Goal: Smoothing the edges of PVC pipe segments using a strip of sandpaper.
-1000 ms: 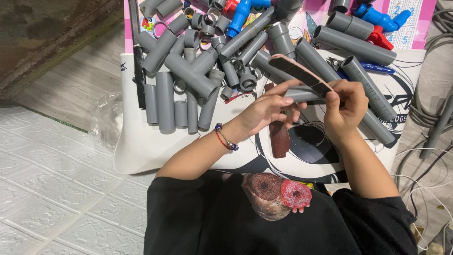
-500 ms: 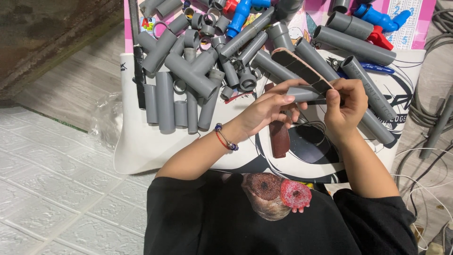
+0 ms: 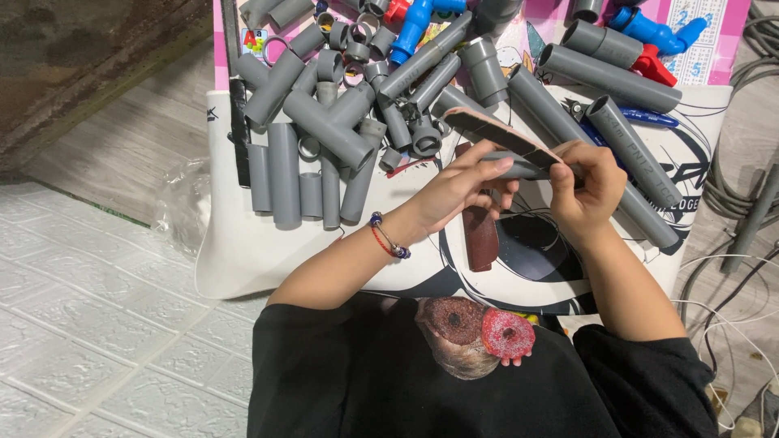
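My left hand (image 3: 458,191) grips a short grey pipe piece (image 3: 516,167) held level above the white mat (image 3: 243,251). My right hand (image 3: 583,193) pinches one end of a flat sanding strip (image 3: 499,134), dark on one face and pinkish on the edge, which lies slanted across the top of the pipe piece. The two hands are close together, fingers almost touching. A brown strip of sandpaper (image 3: 480,235) lies on the mat below my left hand.
A heap of grey pipe pieces and tee fittings (image 3: 324,122) covers the mat's far left. Long grey pipes (image 3: 633,158) lie at right with blue and red valves (image 3: 657,36) and a blue pen (image 3: 649,118). Cables (image 3: 738,186) run along the right floor.
The sanding strip has slid left and lower across the pipe piece, and my right hand has shifted slightly left with it. My left hand has stayed put.
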